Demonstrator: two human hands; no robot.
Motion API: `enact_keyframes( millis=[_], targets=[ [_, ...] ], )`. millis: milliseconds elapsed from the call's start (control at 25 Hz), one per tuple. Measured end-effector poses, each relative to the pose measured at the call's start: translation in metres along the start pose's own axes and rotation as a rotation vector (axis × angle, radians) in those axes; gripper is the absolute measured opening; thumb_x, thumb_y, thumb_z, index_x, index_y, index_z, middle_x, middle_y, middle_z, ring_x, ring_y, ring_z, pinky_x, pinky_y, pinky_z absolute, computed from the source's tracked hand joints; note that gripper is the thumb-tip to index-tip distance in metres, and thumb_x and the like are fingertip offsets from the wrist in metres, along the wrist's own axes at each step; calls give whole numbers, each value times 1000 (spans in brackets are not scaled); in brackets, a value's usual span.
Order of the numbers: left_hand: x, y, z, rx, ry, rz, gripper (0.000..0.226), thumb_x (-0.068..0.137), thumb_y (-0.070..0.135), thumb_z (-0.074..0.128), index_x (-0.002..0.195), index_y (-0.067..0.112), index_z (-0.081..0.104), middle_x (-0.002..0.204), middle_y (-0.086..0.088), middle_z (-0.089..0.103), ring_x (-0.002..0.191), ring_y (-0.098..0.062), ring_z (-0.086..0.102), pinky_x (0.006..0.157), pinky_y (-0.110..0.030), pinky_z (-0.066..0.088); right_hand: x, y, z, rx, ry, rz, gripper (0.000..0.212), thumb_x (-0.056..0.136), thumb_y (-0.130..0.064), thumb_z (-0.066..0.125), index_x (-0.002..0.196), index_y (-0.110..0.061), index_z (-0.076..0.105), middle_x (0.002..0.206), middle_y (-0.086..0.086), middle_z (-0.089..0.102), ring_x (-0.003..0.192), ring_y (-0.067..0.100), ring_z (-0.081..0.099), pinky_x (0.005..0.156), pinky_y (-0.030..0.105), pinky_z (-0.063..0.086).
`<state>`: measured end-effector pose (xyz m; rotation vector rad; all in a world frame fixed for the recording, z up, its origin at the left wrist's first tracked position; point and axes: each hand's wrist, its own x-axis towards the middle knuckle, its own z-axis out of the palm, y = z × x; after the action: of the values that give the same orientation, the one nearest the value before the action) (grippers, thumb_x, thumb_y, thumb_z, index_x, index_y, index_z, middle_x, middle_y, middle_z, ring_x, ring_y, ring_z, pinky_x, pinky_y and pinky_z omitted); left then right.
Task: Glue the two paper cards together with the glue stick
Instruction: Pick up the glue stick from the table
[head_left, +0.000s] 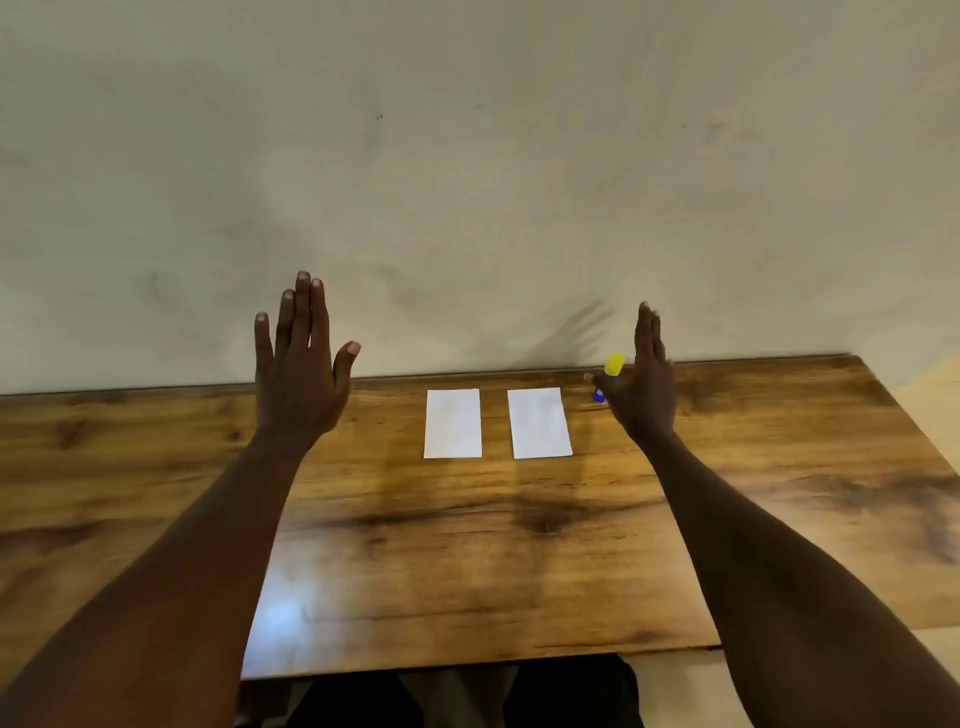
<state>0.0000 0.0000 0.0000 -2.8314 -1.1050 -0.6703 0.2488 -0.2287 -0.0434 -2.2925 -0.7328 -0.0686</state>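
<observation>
Over the wooden table (467, 571) the left hand (298, 379) and right hand (644, 395) are raised, fingers straight, grasping nothing. Beyond them the left card (452, 423) and right card (540, 423) lie flat side by side, apart, with no glue visible. The glue stick (614, 365), yellow cap apparently on, stands near the far edge, partly hidden by the right hand; judged: uncapping, gluing and pressing all remain.

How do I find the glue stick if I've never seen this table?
Look at the wooden table and follow its far edge, by the wall. To the right of the left card and the right card, partly behind the open right hand, is the glue stick. It is the only colourful thing: yellow top, blue body, while both cards are flat and white.
</observation>
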Motion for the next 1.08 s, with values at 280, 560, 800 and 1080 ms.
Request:
enact_keyframes(
  millis=[280, 560, 800, 1080],
  targets=[
    [4, -1, 17, 31, -6, 1, 67, 88, 44, 18, 142, 6, 4, 153, -15, 9, 141, -28, 12, 113, -49, 8, 6, 28, 30, 103, 33, 194, 31, 74, -19, 70, 96, 0, 59, 92, 24, 68, 83, 35, 61, 65, 30, 39],
    [5, -2, 26, 24, -33, 2, 68, 88, 46, 15, 142, 6, 5, 153, -15, 9, 141, -27, 11, 113, -49, 8, 8, 27, 39, 183, 24, 186, 25, 80, -14, 64, 100, 2, 63, 93, 23, 70, 85, 35, 63, 66, 33, 43],
    [8, -1, 21, -21, -31, -20, 66, 89, 42, 21, 142, 7, 3, 154, -14, 6, 141, -26, 7, 113, -48, 5, 7, 17, 39, 259, 58, 227, 17, 82, -11, 60, 92, 3, 62, 88, 24, 68, 74, 26, 56, 55, 23, 34],
    [32, 35, -10, -157, 23, 37, 67, 90, 41, 27, 142, 5, 4, 153, -16, 9, 140, -25, 9, 112, -45, 2, 2, -37, 19, 411, 88, 84, 23, 86, -16, 56, 105, -3, 57, 100, 17, 66, 89, 26, 60, 76, 37, 47]
  ],
)
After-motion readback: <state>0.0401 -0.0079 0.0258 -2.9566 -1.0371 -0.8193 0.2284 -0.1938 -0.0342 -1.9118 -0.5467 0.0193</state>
